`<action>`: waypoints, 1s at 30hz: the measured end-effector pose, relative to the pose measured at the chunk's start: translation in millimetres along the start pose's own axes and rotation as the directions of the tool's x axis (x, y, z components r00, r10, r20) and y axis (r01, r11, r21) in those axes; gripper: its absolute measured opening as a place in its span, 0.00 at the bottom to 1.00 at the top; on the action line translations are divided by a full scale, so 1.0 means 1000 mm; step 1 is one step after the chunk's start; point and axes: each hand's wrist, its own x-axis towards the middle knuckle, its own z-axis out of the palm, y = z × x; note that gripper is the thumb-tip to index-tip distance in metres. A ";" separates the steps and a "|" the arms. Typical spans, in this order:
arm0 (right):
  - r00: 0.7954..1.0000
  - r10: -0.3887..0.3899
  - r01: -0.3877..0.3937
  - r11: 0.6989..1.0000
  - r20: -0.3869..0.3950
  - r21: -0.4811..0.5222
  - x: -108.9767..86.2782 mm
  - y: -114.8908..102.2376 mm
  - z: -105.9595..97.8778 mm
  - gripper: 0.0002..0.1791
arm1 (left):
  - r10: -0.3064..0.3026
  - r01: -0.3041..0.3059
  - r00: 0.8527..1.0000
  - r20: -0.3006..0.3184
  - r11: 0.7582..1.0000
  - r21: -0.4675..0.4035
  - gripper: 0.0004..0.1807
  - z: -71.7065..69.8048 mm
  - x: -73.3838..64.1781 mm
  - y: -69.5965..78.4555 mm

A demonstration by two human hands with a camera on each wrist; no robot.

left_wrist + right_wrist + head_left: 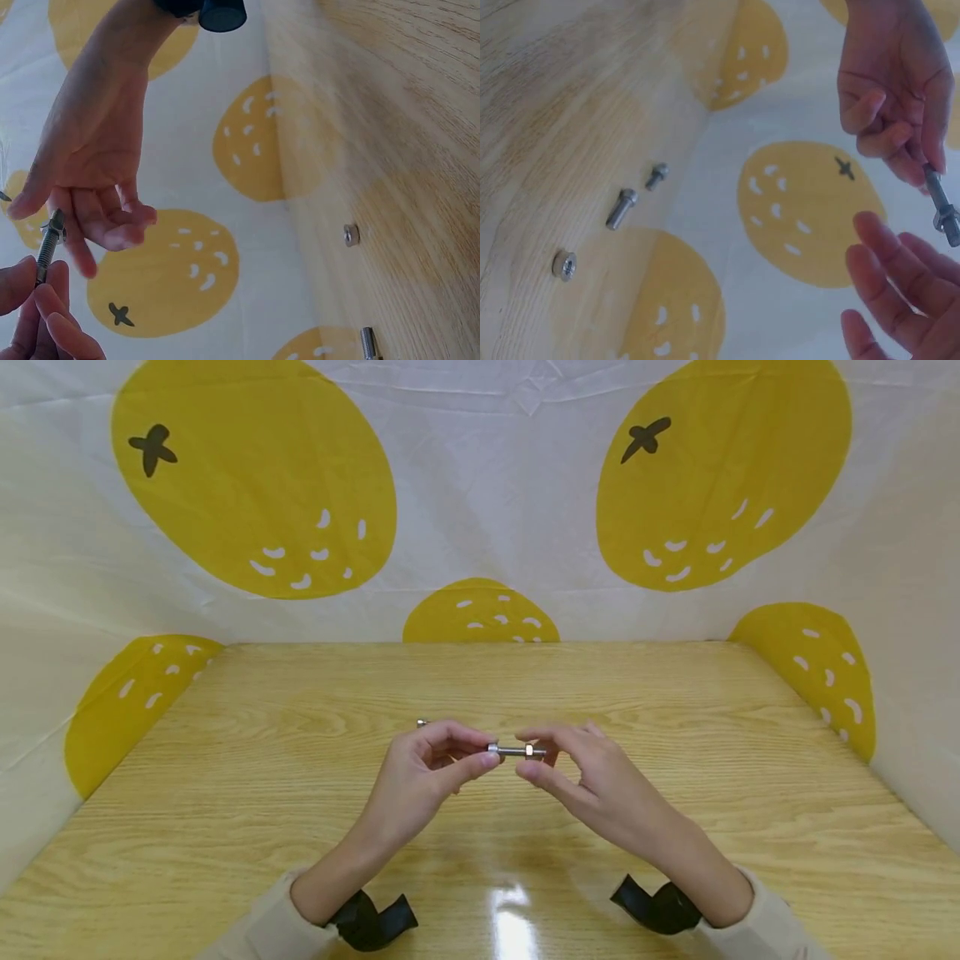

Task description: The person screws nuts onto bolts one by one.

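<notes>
Between thumb and fingers, my left hand (420, 770) pinches the head of a silver bolt (512, 751), which lies level and points right. A hex nut (529, 751) sits around the shank near the bolt's far end. My right hand (600, 777) is at that end, thumb and index finger spread below and above the nut. In the right wrist view, the fingers of the right hand (907, 292) stand apart from the bolt (939, 201) and hold nothing. The left wrist view shows the threads of the bolt (48, 247) and the left fingertips at its head.
On the wooden table (300, 877) lie a longer bolt (621, 209), a shorter bolt (657, 176) and a round metal nut (565, 265). The left hand mostly hides these in the head view. A white cloth (495, 485) with yellow fruit shapes stands around the table's back and sides.
</notes>
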 end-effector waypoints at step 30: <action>0.994 -0.073 0.075 0.997 -0.080 0.022 0.000 0.001 0.001 0.06 | -0.021 0.022 0.999 0.027 0.999 -0.032 0.09 0.001 -0.001 0.002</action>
